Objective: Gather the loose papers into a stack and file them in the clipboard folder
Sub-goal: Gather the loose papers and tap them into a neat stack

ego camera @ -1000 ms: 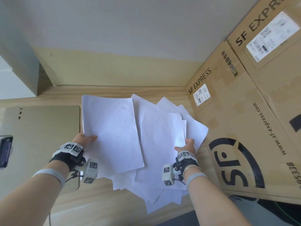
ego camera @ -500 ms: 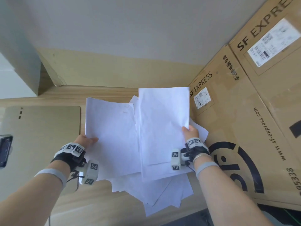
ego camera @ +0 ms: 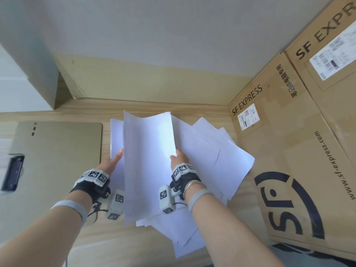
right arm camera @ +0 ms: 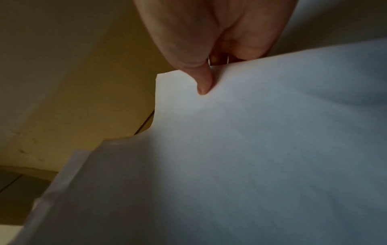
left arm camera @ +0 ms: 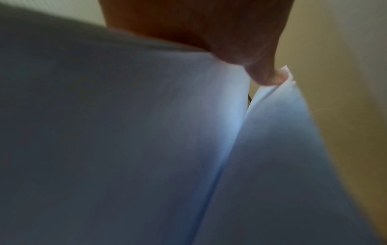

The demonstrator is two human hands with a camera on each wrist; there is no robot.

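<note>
White papers lie fanned out on the wooden table. Between my hands a raised sheet stands over another sheet. My left hand grips the left edge of these sheets, and its thumb lies on the paper in the left wrist view. My right hand pinches the top sheet's right edge, thumb pressed on the paper. The tan clipboard folder lies flat to the left, its black clip at the far left edge.
Large SF Express cardboard boxes wall off the right side, close to the fanned papers. A wall runs along the back of the table, and a pale block stands at the back left. More sheets overhang towards the table's near edge.
My right hand has lifted one sheet off the pile and carried it left over the sheet in my left hand. The two hands now stand closer together.
</note>
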